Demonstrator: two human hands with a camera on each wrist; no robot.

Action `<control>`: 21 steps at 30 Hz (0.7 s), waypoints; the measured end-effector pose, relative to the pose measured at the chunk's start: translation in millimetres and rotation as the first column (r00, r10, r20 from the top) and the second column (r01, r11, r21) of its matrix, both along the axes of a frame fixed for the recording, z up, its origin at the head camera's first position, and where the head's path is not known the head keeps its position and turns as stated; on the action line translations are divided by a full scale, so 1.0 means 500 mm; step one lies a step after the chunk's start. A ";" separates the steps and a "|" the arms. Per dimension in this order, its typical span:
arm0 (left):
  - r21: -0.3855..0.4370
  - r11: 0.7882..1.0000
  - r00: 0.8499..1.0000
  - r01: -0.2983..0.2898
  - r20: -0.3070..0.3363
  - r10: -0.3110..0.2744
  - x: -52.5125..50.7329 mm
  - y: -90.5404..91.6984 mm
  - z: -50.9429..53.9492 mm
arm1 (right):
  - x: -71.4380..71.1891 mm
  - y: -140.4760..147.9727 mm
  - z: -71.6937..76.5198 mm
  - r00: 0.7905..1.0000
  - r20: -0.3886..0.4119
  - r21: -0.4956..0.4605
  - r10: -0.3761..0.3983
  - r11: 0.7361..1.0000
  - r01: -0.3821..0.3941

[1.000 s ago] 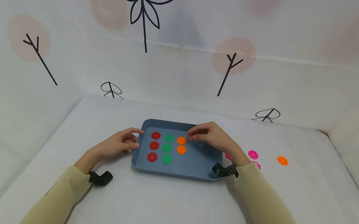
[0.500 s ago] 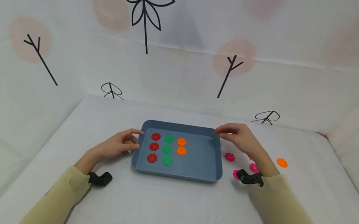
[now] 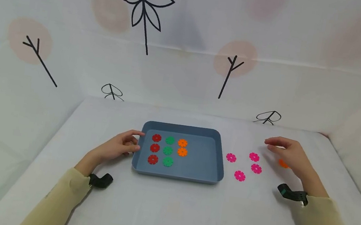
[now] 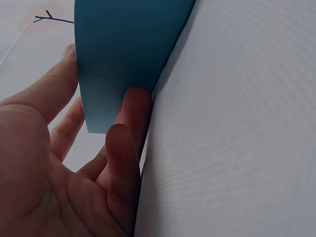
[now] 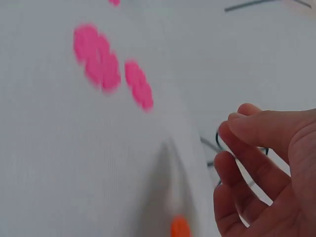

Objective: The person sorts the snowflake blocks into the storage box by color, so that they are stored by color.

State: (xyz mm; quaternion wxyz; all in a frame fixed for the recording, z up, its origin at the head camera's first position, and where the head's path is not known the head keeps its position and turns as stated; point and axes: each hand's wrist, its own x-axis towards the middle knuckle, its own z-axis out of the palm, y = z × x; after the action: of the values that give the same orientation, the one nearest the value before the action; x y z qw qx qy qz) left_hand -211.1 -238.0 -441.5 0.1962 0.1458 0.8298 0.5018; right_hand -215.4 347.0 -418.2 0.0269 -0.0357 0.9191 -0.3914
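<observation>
I see the tray (image 3: 203, 158) on the table (image 3: 166, 210), eight discs (image 3: 182, 152) in columns toward its left — left hand (image 3: 119, 144) at its left rim. Right of it lie four more discs (image 3: 254, 157) — then a fifth disc (image 3: 283, 164), farthest right, partly behind the right hand (image 3: 291, 154).

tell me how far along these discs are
Looks done: three red discs, three green discs and two orange discs, lined up by colour in the tray. In hand: the left hand touches the tray's edge; the right hand, holding nothing visible, hovers by a loose orange disc. Left, probably: that disc and four pink discs, outside the tray.
</observation>
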 end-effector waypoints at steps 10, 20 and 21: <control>-0.003 1.000 1.000 0.003 -0.006 -0.003 0.001 0.000 0.002 | 0.031 0.094 -0.040 0.993 0.100 0.030 -0.069 0.997 0.066; -0.007 1.000 1.000 0.005 -0.011 -0.005 0.001 -0.003 0.000 | 0.035 0.120 -0.059 0.995 0.103 -0.075 0.009 0.997 -0.002; -0.005 1.000 1.000 0.005 -0.008 -0.005 0.001 -0.002 0.000 | 0.037 0.122 -0.058 0.995 0.102 -0.087 0.024 0.996 -0.015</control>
State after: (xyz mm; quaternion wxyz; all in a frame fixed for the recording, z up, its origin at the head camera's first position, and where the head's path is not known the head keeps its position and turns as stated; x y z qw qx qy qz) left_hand -210.7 -239.2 -441.7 0.1945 0.1494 0.8315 0.4984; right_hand -197.1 407.9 -447.2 0.0764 -0.0256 0.8984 -0.4316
